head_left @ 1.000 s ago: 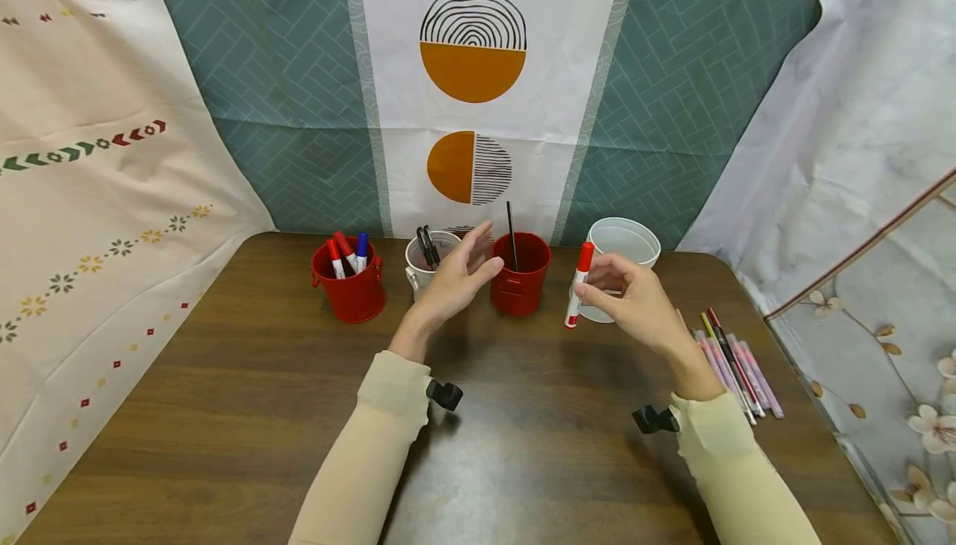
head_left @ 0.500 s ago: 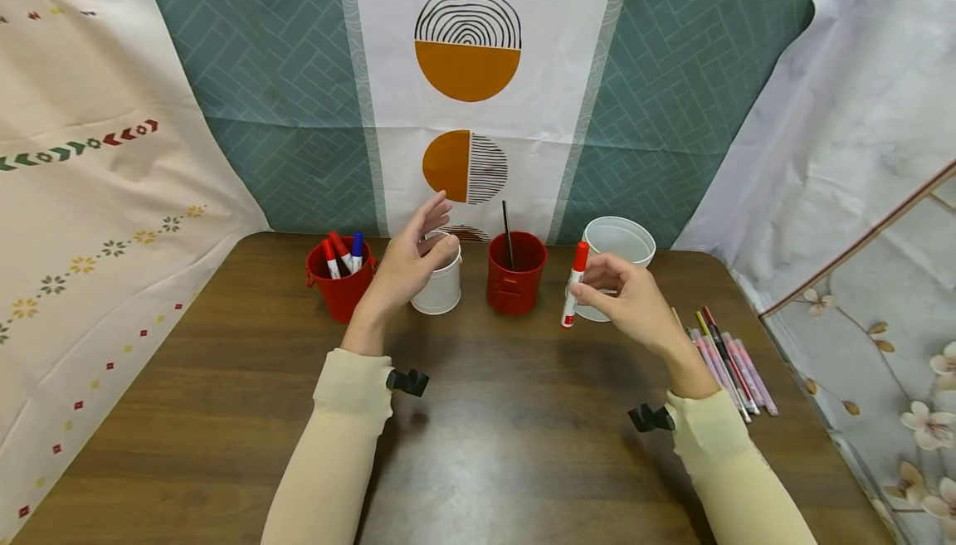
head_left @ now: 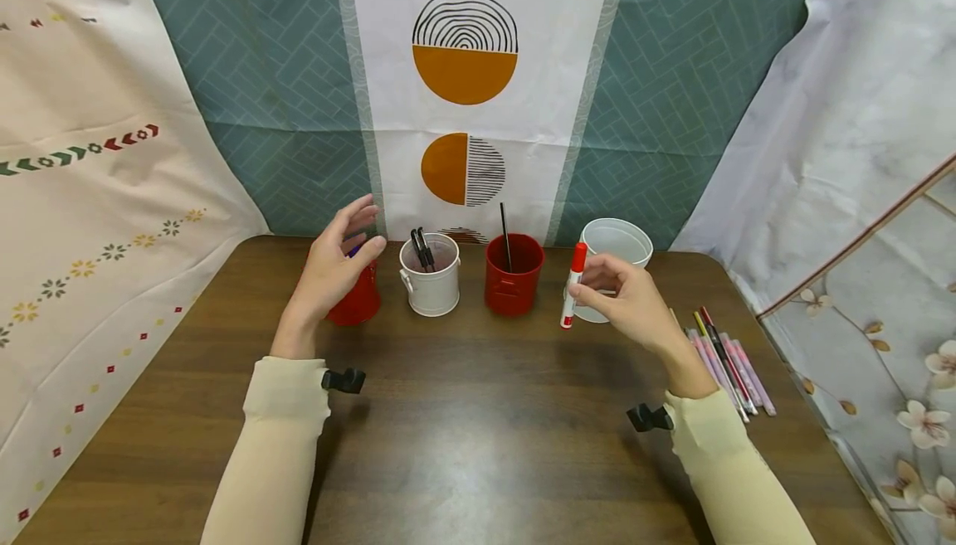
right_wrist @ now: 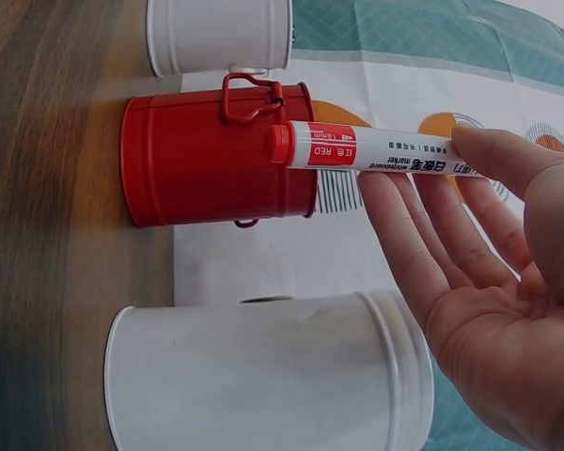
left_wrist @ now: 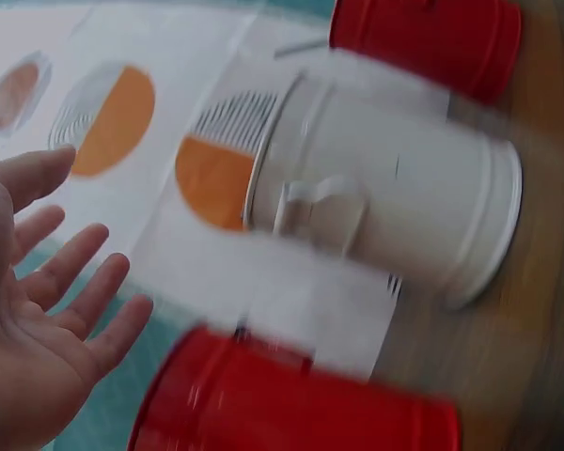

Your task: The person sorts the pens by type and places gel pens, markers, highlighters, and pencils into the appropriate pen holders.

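Note:
My right hand (head_left: 623,300) pinches a red-capped whiteboard marker (head_left: 573,286) between thumb and fingertips, nearly upright, in front of the large white bucket (head_left: 618,238) at the right. In the right wrist view the marker's red label (right_wrist: 331,145) reads RED. My left hand (head_left: 329,267) hovers, fingers spread and holding nothing, in front of the left red bucket (head_left: 357,298). It hides most of that bucket's mouth; a bit of blue cap shows past the fingers. Beside it stands a small white bucket (head_left: 433,284) with black pens (head_left: 421,248) in it.
A second red bucket (head_left: 515,284), holding one thin black stick (head_left: 505,234), stands between the two white buckets. Several pencils and pink pens (head_left: 735,367) lie at the right of the wooden table (head_left: 463,429). Patterned cloth (head_left: 291,55) hangs behind.
My left hand has moved left, from between the small white and middle red buckets, past the white one, to the left red bucket. The right hand keeps its hold on the marker, almost still.

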Demonstrator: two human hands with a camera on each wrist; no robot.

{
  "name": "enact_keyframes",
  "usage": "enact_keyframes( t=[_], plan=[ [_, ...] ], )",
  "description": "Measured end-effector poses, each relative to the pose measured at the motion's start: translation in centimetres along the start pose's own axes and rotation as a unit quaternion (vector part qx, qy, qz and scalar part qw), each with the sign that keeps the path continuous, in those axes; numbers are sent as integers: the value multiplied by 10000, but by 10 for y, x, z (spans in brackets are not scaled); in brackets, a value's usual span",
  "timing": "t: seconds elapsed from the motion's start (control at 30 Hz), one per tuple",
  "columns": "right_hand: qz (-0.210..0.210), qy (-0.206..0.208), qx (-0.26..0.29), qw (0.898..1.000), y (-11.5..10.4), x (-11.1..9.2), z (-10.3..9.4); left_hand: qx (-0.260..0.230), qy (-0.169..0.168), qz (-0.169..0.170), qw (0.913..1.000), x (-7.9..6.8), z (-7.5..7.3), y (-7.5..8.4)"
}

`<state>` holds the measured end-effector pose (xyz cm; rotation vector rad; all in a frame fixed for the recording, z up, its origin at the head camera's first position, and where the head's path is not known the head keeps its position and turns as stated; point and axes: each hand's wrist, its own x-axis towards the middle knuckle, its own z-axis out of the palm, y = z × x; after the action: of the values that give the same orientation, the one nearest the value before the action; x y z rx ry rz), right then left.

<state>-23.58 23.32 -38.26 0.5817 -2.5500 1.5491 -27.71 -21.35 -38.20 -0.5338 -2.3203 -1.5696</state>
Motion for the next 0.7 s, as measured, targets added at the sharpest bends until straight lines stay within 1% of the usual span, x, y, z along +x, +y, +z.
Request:
enact_keyframes(
  t=[0.13,0.2,0.33,0.53,0.7],
  plan=[
    [35,-18,54,10000,0,0,1,227,89,-132,9996,-8,-24,-8],
    [46,-9,58,10000,0,0,2,264,111,-213,9994,-11,-35,-12],
    [20,10,92,10000,1,0,3,296,81,-463,9985,-16,-51,-21],
    [-36,-2,114,9999,3,0,3,370,-163,-817,9958,-23,-65,-39],
    [-18,-6,106,9999,3,1,3,78,-397,-1068,9935,-28,-72,-55]
  ],
)
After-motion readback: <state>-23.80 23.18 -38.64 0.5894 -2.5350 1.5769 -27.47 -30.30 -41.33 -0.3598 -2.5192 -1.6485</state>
